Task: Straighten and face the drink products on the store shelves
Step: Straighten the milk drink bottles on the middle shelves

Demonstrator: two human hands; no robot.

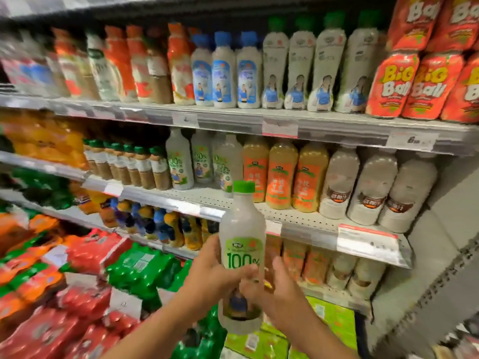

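Observation:
I hold a cloudy white bottle [242, 237] with a green cap and a green "100%" label upright in front of the shelves. My left hand [210, 270] grips its middle from the left, fingers wrapped across the label. My right hand [277, 294] is at the bottle's right side, fingers near its lower half; the grip there is blurred. Matching green-label bottles [180, 161] stand on the middle shelf [298, 226], with a gap in their row behind the held bottle.
Orange-label bottles [282, 174] and white bottles [370, 185] stand right of the gap. The top shelf holds blue-cap and green-cap white bottles [274, 71] and red "Big Ball" bottles [391, 86]. Red and green shrink-wrapped packs [98, 281] are stacked low left.

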